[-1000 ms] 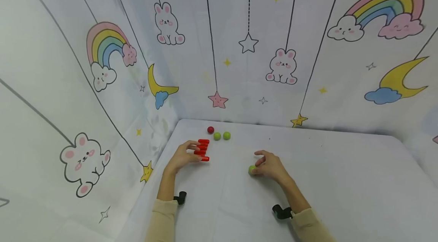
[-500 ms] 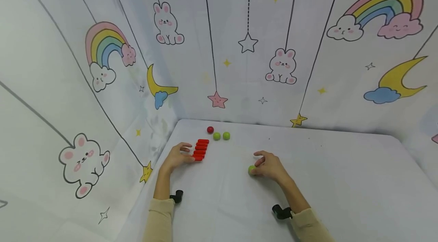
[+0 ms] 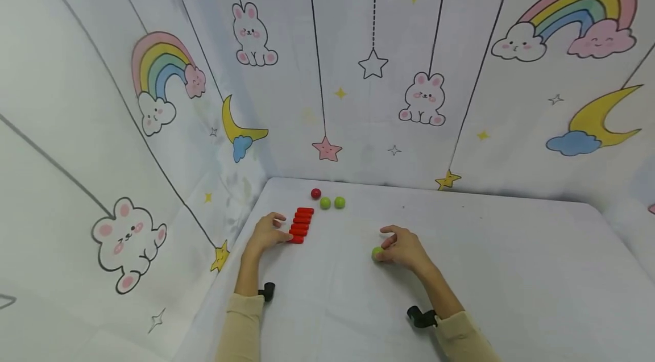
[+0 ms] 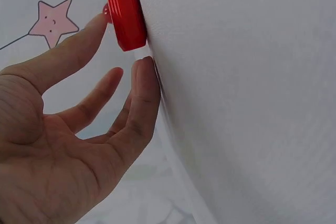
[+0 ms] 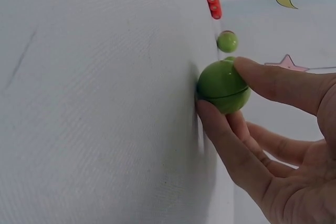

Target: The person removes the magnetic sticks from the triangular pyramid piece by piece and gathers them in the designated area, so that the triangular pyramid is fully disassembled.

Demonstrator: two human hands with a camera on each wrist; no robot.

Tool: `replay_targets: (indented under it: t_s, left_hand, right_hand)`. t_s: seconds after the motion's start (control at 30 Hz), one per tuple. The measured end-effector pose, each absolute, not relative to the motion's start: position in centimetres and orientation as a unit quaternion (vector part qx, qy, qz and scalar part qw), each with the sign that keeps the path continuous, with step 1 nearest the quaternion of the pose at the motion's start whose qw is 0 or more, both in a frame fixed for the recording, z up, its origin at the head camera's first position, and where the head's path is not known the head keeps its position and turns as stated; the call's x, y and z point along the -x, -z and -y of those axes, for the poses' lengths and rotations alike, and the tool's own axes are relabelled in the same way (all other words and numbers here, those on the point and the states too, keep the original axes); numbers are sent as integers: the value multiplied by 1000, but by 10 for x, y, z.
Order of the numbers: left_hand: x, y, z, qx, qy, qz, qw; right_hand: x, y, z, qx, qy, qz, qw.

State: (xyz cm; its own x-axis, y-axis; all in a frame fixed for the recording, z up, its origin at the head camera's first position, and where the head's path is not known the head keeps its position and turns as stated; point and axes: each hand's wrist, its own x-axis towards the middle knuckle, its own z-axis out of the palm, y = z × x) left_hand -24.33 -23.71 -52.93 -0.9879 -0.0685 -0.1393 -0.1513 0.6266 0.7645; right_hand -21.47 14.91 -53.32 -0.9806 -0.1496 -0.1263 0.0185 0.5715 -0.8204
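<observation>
A row of several short red ribbed cylinders (image 3: 301, 227) lies on the white table, left of the middle. My left hand (image 3: 267, 232) is at the left ends of this row, fingers loosely bent and spread. In the left wrist view, the thumb reaches close to the nearest red cylinder (image 4: 126, 11); whether it touches is unclear. My right hand (image 3: 405, 249) pinches a green ball (image 5: 223, 85) between thumb and a finger, low against the table. A seam runs around the ball, and the fingers partly cover it in the head view.
Behind the red row sit a dark red ball (image 3: 316, 194), one green ball (image 3: 325, 203) and another green ball (image 3: 340, 202). White cloth walls (image 3: 368, 106) with cartoon prints rise at the back and left. A black camera (image 3: 421, 317) is strapped at my right wrist.
My left hand has moved left off the top of the red row, and the nearest red cylinder has shifted left into line with the others. The right hand and its green ball stay put.
</observation>
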Motion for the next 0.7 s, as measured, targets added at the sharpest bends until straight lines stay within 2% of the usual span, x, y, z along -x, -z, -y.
replay_targets:
  t_s: [0.43, 0.7]
  left_hand:
    - [243, 513, 218, 63, -411, -910, -12]
    - [237, 504, 208, 48, -429, -902, -21]
  right_hand:
    - [217, 532, -150, 39, 465, -880, 91]
    - [222, 531, -145, 57, 456, -884, 84]
